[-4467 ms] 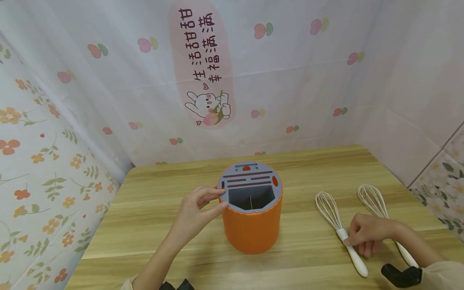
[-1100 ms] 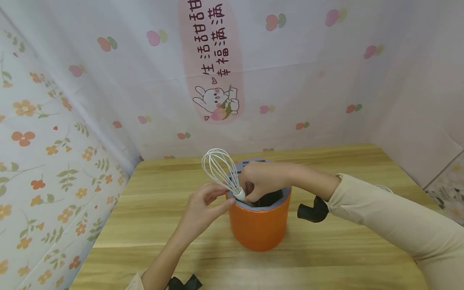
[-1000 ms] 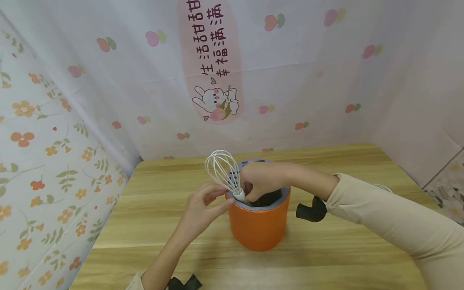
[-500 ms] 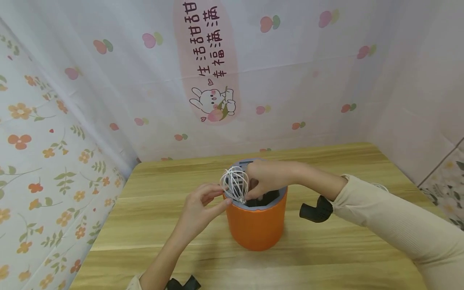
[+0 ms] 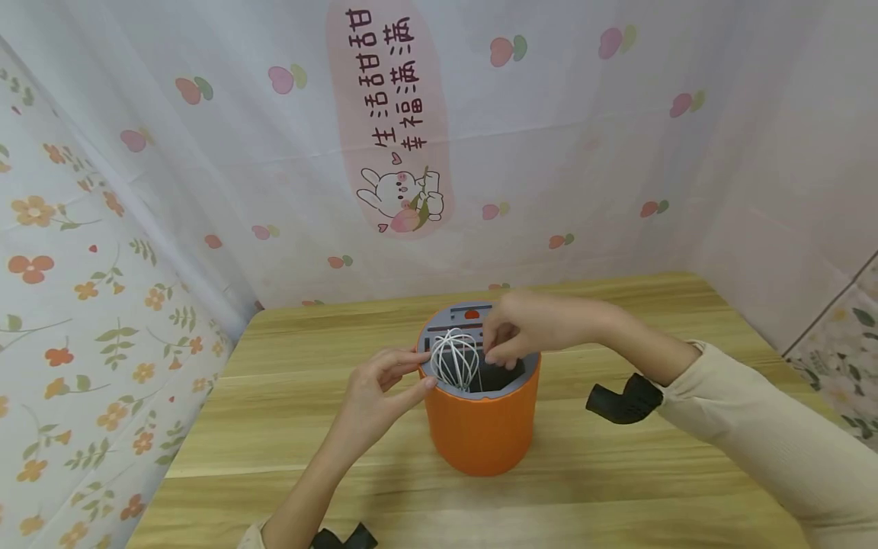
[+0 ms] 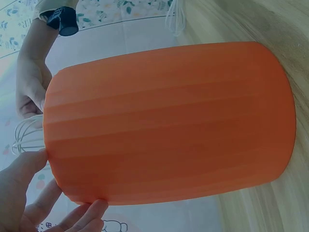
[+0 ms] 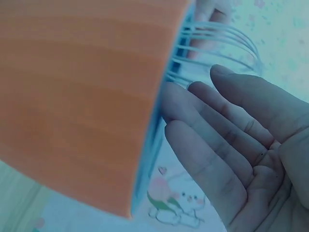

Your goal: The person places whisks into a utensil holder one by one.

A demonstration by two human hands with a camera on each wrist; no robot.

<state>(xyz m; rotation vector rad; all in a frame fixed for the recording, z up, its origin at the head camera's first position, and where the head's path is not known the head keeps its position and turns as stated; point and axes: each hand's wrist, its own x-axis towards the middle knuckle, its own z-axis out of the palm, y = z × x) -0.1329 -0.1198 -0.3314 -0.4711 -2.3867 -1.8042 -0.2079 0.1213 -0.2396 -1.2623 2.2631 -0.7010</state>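
An orange utensil holder (image 5: 480,435) with a grey slotted top stands upright on the wooden table. A white whisk (image 5: 456,361) stands in its front opening, on the left side, wires up; its handle is hidden inside. My left hand (image 5: 384,385) holds the holder's left rim, with thumb and fingers spread along the edge. My right hand (image 5: 535,324) hovers over the right part of the opening, beside the whisk. In the right wrist view the fingers (image 7: 203,154) of that hand are loosely bent, with nothing between them.
In the left wrist view, wires of another whisk (image 6: 176,18) show beyond the holder, at the top. The wooden table (image 5: 288,427) ends at a patterned curtain (image 5: 549,152) behind and others at the sides.
My right hand picked up the left whisk from the table, lowered it handle first into the holder, let go and moved right and up. My left hand has stayed on the rim.
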